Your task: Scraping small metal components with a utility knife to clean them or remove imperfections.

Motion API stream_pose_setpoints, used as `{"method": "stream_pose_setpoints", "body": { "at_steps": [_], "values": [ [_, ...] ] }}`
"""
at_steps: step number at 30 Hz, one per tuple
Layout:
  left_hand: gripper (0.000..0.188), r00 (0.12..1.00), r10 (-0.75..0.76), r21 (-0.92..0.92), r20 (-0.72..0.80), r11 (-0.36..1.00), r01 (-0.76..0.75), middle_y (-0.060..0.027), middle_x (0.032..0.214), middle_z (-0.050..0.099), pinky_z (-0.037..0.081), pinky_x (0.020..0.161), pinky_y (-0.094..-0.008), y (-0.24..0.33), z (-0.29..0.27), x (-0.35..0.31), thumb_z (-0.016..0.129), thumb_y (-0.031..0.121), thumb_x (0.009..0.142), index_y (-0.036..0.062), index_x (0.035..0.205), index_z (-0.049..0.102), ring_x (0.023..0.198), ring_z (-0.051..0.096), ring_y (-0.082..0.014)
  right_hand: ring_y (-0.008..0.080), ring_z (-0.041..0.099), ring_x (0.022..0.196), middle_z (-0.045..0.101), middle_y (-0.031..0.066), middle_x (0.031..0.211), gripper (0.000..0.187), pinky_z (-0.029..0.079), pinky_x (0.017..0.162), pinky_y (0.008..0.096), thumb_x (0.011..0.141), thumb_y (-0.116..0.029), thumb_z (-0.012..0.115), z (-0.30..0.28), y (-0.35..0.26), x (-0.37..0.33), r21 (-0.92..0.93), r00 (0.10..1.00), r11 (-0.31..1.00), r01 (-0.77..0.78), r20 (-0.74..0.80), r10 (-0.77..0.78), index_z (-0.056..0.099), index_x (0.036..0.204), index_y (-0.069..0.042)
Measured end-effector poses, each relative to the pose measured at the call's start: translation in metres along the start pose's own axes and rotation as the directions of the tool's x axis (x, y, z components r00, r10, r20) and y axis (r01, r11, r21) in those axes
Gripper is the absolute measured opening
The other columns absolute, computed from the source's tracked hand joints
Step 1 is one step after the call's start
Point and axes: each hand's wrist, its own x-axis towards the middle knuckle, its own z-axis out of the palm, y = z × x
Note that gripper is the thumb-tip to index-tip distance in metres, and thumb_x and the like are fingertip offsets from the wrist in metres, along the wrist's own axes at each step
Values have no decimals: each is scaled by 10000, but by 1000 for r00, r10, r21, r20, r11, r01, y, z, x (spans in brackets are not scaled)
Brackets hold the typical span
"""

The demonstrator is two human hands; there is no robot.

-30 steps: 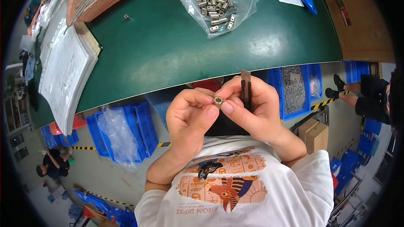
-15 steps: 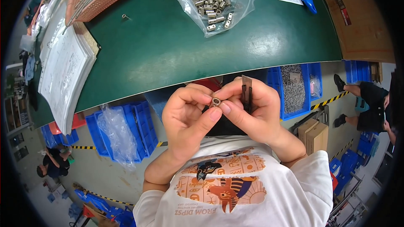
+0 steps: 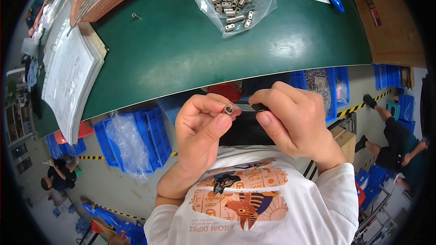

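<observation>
My left hand (image 3: 200,129) is closed, its thumb and fingers pinching a small metal sleeve (image 3: 228,110) with its round bore facing up. Just to the right, my right hand (image 3: 293,118) grips a small utility knife (image 3: 259,107) with a black body. The knife's flat metal blade points left and reaches up to the sleeve; whether it touches is too small to tell. Both hands are just off the near edge of the green table (image 3: 181,59). On the table lies a clear plastic bag (image 3: 265,7) with several similar metal sleeves (image 3: 229,7) in it.
One loose sleeve (image 3: 135,16) lies on the table near a pink perforated basket (image 3: 104,0). A stack of papers (image 3: 70,72) overhangs the left edge. Blue bins (image 3: 131,140) stand below on both sides. A cardboard box (image 3: 395,18) borders the right. Other people (image 3: 404,140) are farther off.
My right hand has let go of the sleeve and moved right, turning the knife from upright to level, blade toward the sleeve. The sleeve stays in my left hand. A person at right has moved.
</observation>
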Motion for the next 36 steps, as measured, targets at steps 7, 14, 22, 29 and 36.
{"method": "stream_pose_setpoints", "body": {
  "at_steps": [7, 14, 22, 29, 36],
  "values": [
    [138, 998, -37, -40, -47, 999, 35, -120, 940, 542, 459, 749, -257, 0, 2, -1, 560, -43, 768, 15, 885, 513, 840, 555, -159, 212, 488, 476, 486, 46, 623, 128, 373, 417, 310, 742, -157, 552, -5, -4, 3, -172, 992, 985, -10, 123, 32, 574, 830, -67],
    [148, 998, 2, 44, -59, 999, 1, -121, 937, 545, 442, 738, -234, -4, -1, -3, 565, -80, 752, 23, 846, 514, 825, 540, -134, 197, 478, 457, 449, 41, 593, 114, 364, 399, 303, 738, -155, 560, -6, -6, 5, -216, 992, 976, -2, 122, 29, 579, 809, -68],
    [156, 997, 33, 91, -64, 995, -27, -121, 943, 545, 442, 743, -233, -5, 0, -4, 565, -89, 749, 24, 844, 515, 834, 542, -136, 192, 504, 446, 453, 54, 622, 146, 377, 374, 304, 731, -207, 590, -4, -7, 3, -268, 994, 963, 9, 106, 20, 538, 746, -71],
    [142, 997, 26, 65, -68, 998, -21, -127, 935, 550, 450, 741, -251, -5, -2, -5, 562, -73, 759, 30, 844, 514, 837, 552, -155, 192, 456, 435, 416, 39, 576, 138, 357, 388, 304, 727, -156, 572, -1, -9, 4, -260, 993, 966, -2, 116, 33, 585, 828, -63],
    [123, 999, -3, 23, -53, 1000, 4, -133, 913, 554, 449, 751, -275, -3, 2, -5, 557, -46, 773, 38, 850, 511, 839, 560, -187, 199, 531, 582, 490, 83, 708, 303, 426, 504, 276, 712, 9, 557, 2, -5, 3, 8, 988, 992, -128, -83, 128, 524, 1012, -16]
  ]
}}
